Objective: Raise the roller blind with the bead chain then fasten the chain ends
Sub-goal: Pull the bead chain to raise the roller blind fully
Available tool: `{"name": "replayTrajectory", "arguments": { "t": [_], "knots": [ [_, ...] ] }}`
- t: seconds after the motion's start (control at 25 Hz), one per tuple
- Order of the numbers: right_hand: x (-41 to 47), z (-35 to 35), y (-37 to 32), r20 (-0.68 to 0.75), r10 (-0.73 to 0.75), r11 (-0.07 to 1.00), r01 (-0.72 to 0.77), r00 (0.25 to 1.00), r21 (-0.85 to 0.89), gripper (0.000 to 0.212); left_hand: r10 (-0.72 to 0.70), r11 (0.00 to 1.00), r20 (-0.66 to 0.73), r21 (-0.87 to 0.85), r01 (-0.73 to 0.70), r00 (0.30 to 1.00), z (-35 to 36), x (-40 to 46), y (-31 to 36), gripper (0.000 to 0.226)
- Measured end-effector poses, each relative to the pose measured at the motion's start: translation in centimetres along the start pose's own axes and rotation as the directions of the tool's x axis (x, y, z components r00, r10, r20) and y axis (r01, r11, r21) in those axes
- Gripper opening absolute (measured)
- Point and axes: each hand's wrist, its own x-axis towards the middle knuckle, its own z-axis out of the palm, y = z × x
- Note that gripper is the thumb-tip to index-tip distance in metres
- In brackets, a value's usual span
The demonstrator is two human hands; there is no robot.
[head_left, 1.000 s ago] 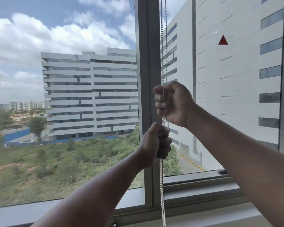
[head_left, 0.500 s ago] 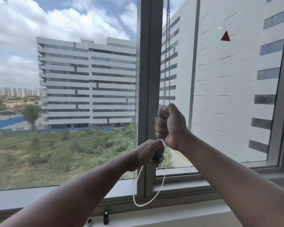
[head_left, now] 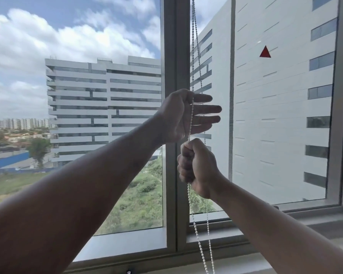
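Chain (head_left: 196, 56): white beads, two strands hanging in front of the window, just right of the frame post (head_left: 170, 115). Both strands come down from above the picture's top edge, pass my hands and hang on toward the sill (head_left: 236, 263), where they run out of view at the bottom edge.

My left hand (head_left: 183, 115): the upper one, reaching in from the left. Fingers (head_left: 208, 109) straight and spread, pointing right, palm toward me. The near strand runs down across the palm; the top of it sits in the crook by the thumb. Nothing is curled round it, so this hand is released.

My right hand (head_left: 196, 165): the lower one, directly beneath the left and just apart from it. Clenched in a fist on the near strand, which enters at the top of the fist and leaves beneath it. The far strand passes behind the knuckles; I cannot tell whether it is also in the fist.

Blind: not in view; both panes show clear glass.

Outside, through the glass: a white building (head_left: 103, 107) to the left, a pale wall close on the right, a red triangle (head_left: 265, 52) on the right pane, clouds, green ground below.
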Motion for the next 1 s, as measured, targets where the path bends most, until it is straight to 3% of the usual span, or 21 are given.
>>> {"name": "replayTrajectory", "arguments": {
  "t": [0.16, 0.28, 0.4, 0.56, 0.72, 0.88, 1.0],
  "knots": [
    [-0.5, -0.6, -0.4, -0.017, -0.011, 1.000, 0.011, 1.000, -0.015, 0.041, -0.010, 0.998, 0.002, -0.063, 0.011, 1.000, 1.3, -0.1, -0.7, 0.051],
    [-0.6, -1.3, -0.7, 0.000, -0.022, 0.999, 0.022, 1.000, -0.046, 0.044, 0.010, 0.992, -0.051, -0.123, -0.017, 0.999, 1.9, -0.3, -1.4, 0.022],
    [-0.7, -1.4, 0.3, 0.040, -0.036, 0.999, 0.037, 0.999, -0.032, 0.043, 0.083, 0.987, -0.138, -0.124, -0.101, 0.987, 1.5, -0.4, -2.6, 0.025],
    [-1.7, -2.2, 3.6, 0.036, -0.011, 0.999, 0.013, 0.999, -0.050, 0.039, 0.053, 0.995, -0.134, -0.078, -0.064, 0.990, 0.7, -1.1, -5.9, 0.025],
    [-3.1, -3.7, 8.2, 0.081, 0.106, 0.979, -0.090, 0.991, -0.184, 0.038, -0.019, 0.993, -0.162, -0.115, 0.000, 0.987, -0.8, -3.0, -11.3, 0.025],
    [-4.1, -5.4, 9.9, 0.195, 0.190, 0.832, -0.052, 0.962, -0.553, 0.034, -0.090, 0.992, -0.217, -0.105, 0.069, 0.972, -2.3, -4.7, -15.3, 0.027],
    [-2.5, -5.6, 6.4, 0.197, 0.142, 0.866, -0.025, 0.970, -0.499, 0.030, -0.090, 0.994, -0.250, -0.085, 0.071, 0.964, -3.3, -4.9, -15.7, 0.031]
  ]
}}
